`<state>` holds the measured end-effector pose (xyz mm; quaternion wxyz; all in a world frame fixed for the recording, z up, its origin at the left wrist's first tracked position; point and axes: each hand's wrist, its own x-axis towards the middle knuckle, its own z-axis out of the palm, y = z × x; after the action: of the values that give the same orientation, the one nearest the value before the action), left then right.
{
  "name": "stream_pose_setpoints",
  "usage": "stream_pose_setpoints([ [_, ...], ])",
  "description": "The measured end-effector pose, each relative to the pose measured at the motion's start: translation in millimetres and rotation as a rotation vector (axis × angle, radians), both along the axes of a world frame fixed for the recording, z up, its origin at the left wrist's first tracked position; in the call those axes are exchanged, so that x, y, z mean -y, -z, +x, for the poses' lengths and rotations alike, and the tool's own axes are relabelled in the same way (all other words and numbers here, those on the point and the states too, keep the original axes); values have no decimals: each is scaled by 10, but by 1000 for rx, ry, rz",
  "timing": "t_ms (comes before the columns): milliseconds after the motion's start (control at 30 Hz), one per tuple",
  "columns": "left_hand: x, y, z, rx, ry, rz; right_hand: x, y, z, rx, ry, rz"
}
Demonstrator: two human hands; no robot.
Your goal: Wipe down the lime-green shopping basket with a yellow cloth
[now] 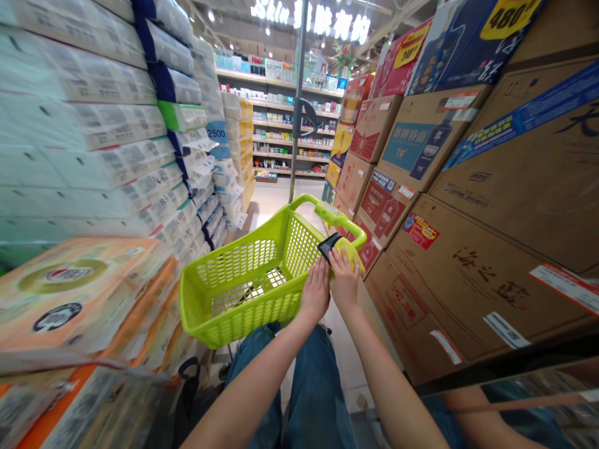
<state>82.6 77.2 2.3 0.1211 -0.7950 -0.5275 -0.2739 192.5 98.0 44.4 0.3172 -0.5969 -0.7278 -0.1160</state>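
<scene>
A bright green shopping basket cart point(243, 318) with slotted walls stands in front of my legs, its inside visible down to the grid floor. My left hand point(316, 292) lies at the basket's near right corner, fingers stretched out side by side. Just right of it, my right hand point(344, 274) has its fingers over a yellow-green thing point(350, 251) with a dark, flat part point(329, 247); its exact kind is unclear. The cart's green handle point(330, 214) curves above this thing. A grey pole point(297, 125) with a dark hook rises behind the basket.
Stacked packs of tissue paper point(93, 125) line the left side, with orange packs point(70, 299) nearer to me. Tall piles of cardboard boxes point(468, 249) flank the right. A pale tiled aisle point(269, 196) leads to filled store shelves point(294, 118) at the back.
</scene>
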Motion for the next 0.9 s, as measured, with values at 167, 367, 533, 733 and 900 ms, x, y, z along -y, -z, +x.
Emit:
stream_pose_setpoints([
  [167, 27, -45, -22, -14, 11, -13, -202, -252, 437, -13, -16, -39],
  [367, 62, -105, -29, -8, 27, -46, -401, -324, 413, -120, 112, -15],
  [533, 15, -26, -7, -7, 11, -32, 6, 5, -99, -49, 50, -12],
  [733, 24, -40, -28, 7, 24, -41, -173, -290, 415, -19, -48, -41],
  [900, 65, -103, -38, 11, 47, -62, -511, -473, 685, -139, 116, -51],
])
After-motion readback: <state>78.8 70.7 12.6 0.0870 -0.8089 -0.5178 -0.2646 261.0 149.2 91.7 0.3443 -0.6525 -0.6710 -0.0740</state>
